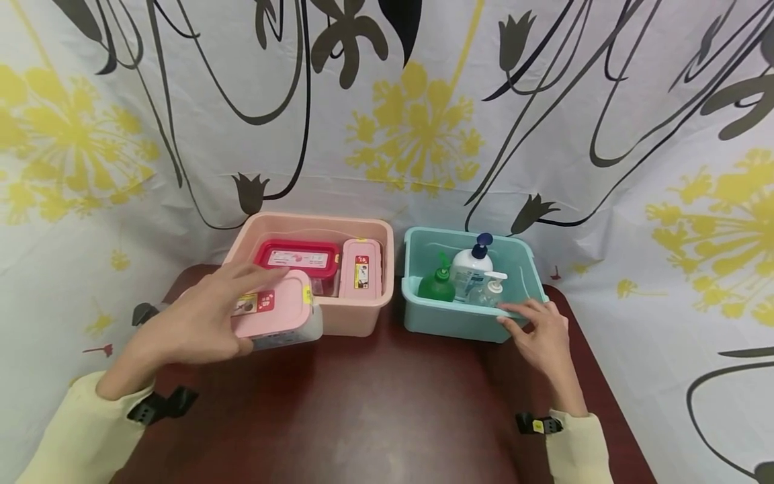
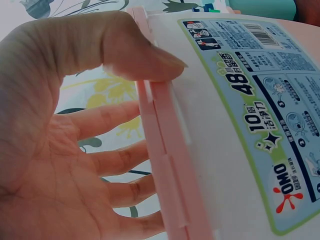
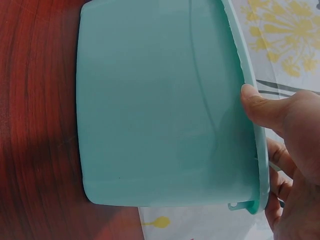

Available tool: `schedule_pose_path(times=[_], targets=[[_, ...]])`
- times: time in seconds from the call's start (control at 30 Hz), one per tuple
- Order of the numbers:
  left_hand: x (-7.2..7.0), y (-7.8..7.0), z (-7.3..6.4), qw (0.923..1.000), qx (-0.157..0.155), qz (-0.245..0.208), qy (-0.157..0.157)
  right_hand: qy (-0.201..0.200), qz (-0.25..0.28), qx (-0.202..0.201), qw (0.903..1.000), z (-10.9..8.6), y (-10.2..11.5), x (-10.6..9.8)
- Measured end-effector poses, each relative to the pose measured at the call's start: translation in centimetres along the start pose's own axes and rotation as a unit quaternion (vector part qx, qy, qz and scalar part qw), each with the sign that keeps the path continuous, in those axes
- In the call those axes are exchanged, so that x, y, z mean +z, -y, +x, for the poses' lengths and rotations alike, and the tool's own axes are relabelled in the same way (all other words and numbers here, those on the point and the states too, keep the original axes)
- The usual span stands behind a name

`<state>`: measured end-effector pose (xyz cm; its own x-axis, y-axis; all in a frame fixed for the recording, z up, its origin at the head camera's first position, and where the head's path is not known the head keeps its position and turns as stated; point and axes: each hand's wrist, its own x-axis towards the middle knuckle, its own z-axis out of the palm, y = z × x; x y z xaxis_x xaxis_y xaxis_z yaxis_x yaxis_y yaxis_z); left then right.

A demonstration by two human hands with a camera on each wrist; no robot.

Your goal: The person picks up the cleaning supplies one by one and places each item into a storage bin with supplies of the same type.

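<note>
My left hand (image 1: 202,316) grips a white laundry-pod box with a pink lid (image 1: 284,312), its thumb on the near side and its fingers across the lid. The box is held in front of the pink bin (image 1: 351,316), overlapping its near left corner. In the left wrist view, the label (image 2: 270,125) on the box reads OMO. At the right, my right hand (image 1: 540,333) pinches the near right rim of a teal bin (image 1: 447,323). The right wrist view shows its thumb (image 3: 257,105) on the outer side of the rim and the other fingers beyond it.
Inside the pink bin are a red-lidded box (image 1: 299,259) and a pink-lidded box (image 1: 361,269). The teal bin holds a green pump bottle (image 1: 437,288), a white pump bottle (image 1: 468,269) and a clear one (image 1: 486,294). A flower-patterned cloth (image 1: 387,148) hangs behind the dark red table (image 1: 375,410).
</note>
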<state>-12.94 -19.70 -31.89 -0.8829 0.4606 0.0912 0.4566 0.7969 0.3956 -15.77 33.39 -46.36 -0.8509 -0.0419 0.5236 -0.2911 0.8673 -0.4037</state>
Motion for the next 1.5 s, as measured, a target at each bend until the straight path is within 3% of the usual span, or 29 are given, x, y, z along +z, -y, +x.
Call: schedule_pose_path(times=[0.37, 0.8, 1.1, 1.5], targets=[[-1.4, -0.4, 0.4, 0.9999, -0.009, -0.005, -0.010, 0.000, 0.000, -0.002, 1.0000, -0.2, -0.1, 0.0], [-2.3, -0.2, 0.7, 0.9993, 0.017, 0.002, -0.033, -0.004, 0.003, -0.004, 1.0000, -0.2, 0.1, 0.0], [-2.8, 0.0, 1.0, 0.9951, 0.059, 0.012, -0.078, -0.005, 0.002, -0.006, 1.0000, -0.2, 0.0, 0.1], [-3.4, 0.2, 2.2, 0.9966, 0.043, 0.016, -0.068, -0.002, 0.002, 0.001, 1.0000, -0.2, 0.1, 0.0]])
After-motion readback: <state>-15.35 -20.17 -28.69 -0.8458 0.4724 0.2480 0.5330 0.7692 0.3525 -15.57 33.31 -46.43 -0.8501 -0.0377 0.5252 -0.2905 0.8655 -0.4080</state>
